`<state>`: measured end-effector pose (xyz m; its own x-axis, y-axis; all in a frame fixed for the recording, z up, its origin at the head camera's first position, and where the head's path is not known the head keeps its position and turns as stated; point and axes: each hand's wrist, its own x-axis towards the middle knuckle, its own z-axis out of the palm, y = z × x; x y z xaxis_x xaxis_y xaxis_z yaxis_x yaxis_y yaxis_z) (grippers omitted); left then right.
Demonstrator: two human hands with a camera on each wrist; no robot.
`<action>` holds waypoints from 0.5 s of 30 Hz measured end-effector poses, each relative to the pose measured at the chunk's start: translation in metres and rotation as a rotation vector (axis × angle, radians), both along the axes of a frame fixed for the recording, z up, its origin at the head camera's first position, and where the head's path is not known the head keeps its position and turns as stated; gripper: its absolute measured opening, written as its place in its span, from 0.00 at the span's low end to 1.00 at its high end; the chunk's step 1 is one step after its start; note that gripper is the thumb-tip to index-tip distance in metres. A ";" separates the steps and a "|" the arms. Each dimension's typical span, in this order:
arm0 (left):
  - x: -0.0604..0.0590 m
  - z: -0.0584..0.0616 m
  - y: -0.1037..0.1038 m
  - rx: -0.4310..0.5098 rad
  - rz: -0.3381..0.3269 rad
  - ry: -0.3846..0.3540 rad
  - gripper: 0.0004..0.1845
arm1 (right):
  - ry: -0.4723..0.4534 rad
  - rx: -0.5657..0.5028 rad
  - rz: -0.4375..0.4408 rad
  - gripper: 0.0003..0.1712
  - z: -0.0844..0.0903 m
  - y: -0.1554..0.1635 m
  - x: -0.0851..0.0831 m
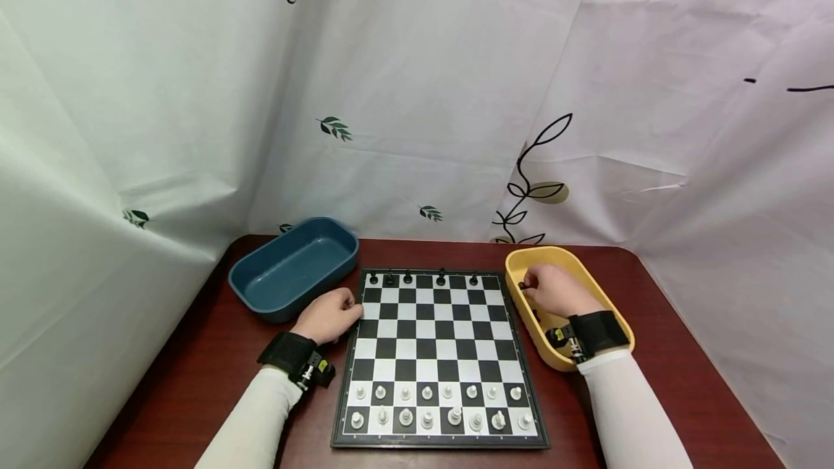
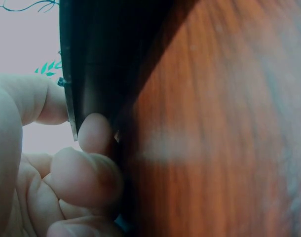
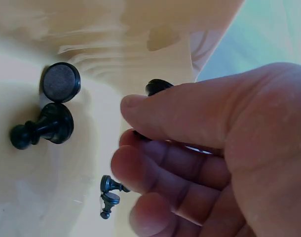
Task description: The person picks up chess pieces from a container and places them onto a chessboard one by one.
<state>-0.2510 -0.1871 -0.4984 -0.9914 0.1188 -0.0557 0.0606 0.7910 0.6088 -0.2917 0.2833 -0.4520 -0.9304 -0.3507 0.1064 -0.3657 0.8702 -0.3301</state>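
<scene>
**Right hand taking a black piece from the yellow tray**

Right hand (image 1: 554,289) reaches into the yellow oblong plastic tray (image 1: 609,299) beside the board; in the right wrist view we see its thumb and fingers (image 3: 155,170) closed on a small black chess piece (image 3: 158,88), most of it hidden behind the thumb. Loose black pawns (image 3: 42,129) lie on their sides on the tray floor just beside the fingers. Our left hand (image 1: 329,315) rests on the dark red wooden table (image 1: 195,375), fingers curled against the left edge of the black-and-white folding chessboard (image 1: 439,353), gripping nothing we can make out. White plastic pieces (image 1: 438,405) fill the two near rows; five black pieces (image 1: 423,278) stand on the far row. An empty-looking blue plastic tray (image 1: 293,266) sits to the left.

We judge the grip shallow: the piece could slip and fall back among the pawns. A low sweep of the wrist across the far row could topple the standing black pieces.
</scene>
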 end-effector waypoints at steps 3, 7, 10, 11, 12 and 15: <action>0.000 0.000 0.000 -0.001 -0.002 -0.001 0.11 | 0.039 -0.011 0.004 0.07 0.000 0.001 0.000; 0.000 0.000 0.000 -0.001 -0.002 0.001 0.11 | 0.072 -0.024 0.008 0.06 0.001 0.001 -0.001; 0.000 0.000 0.000 -0.003 -0.001 0.003 0.11 | 0.098 -0.027 0.014 0.05 0.002 0.001 -0.001; 0.000 0.000 0.000 -0.004 -0.001 0.002 0.11 | 0.109 -0.027 0.015 0.05 0.003 0.001 -0.002; 0.000 0.000 0.000 -0.004 -0.001 0.001 0.11 | 0.122 -0.029 0.016 0.05 0.003 0.001 -0.002; 0.000 0.001 0.001 -0.001 0.000 -0.002 0.11 | 0.176 -0.042 0.030 0.07 0.005 0.002 -0.002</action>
<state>-0.2510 -0.1866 -0.4976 -0.9913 0.1183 -0.0582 0.0589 0.7919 0.6078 -0.2937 0.2850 -0.4471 -0.8853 -0.3698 0.2821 -0.4467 0.8447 -0.2947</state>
